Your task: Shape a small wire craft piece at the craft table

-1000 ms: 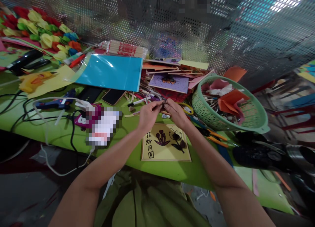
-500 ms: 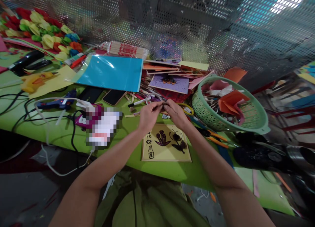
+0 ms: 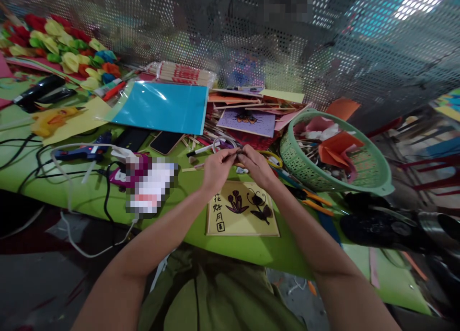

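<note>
I saw both hands working at twelve o'clock from the yellow card (image 3: 244, 210), which lay flat on the desk (image 3: 247, 247) between the forearms. The left hand (image 3: 217, 169) and the right hand (image 3: 259, 167) were nearly touching, fingers pinched narrow on a small dark piece (image 3: 238, 152); they covered most of it, so I could not tell what it was. My main worry was a slip: on so small a grip, the piece could spring loose and get lost among the pale scraps (image 3: 242, 169) just below or the sticks beyond. Dropped toward six o'clock, it could mark the card or its dark flowers. The white cable (image 3: 90, 256) troubled me too. It looped off the desk at eight o'clock and ran to the phone (image 3: 150, 185), near the left forearm; an elbow swung outward could snag it and drag the phone down. At three o'clock, orange handles (image 3: 319, 208) sat just beside the right forearm, where a careless sweep could knock them.
</note>
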A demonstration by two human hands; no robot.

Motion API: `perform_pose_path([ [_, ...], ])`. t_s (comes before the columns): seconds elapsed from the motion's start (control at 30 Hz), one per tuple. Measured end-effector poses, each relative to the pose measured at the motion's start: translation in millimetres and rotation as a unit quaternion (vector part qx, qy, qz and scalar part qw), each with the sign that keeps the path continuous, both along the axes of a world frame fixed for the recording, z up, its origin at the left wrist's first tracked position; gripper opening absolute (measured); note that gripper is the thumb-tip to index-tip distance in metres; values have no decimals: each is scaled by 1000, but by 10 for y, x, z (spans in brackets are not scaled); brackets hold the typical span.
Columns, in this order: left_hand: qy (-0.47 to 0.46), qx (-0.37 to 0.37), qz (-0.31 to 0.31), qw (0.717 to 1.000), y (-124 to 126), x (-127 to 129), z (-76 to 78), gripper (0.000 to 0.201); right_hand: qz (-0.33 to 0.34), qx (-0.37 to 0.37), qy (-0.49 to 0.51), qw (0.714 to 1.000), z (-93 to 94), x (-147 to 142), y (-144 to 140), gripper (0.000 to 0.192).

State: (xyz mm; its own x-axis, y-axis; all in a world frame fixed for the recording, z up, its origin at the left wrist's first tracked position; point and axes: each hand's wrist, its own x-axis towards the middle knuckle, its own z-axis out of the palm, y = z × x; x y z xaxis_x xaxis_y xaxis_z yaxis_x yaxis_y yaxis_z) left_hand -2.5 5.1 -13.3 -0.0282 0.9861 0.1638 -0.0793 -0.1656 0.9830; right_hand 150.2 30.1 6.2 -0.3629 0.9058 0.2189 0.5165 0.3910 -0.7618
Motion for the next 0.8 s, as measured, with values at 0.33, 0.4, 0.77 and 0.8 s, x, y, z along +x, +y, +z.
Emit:
perform_pose_path([
  [0.33,-4,-16,5,1000,-9,6,19,21,0,10,-14,1000,3,-19,7,23],
  [0.4,-10,-19,3,1000,-3,9,16,21,-6,6,-14,1000,5,-11,5,23],
  [0.77,-17,-16,2,1000,-9,17,-3,22,4,19,-3,1000,6,-12,1,23],
  [0.8,-20,-20,2,1000,-9,17,-5,22,3,17,-4,1000,5,-13,4,23],
])
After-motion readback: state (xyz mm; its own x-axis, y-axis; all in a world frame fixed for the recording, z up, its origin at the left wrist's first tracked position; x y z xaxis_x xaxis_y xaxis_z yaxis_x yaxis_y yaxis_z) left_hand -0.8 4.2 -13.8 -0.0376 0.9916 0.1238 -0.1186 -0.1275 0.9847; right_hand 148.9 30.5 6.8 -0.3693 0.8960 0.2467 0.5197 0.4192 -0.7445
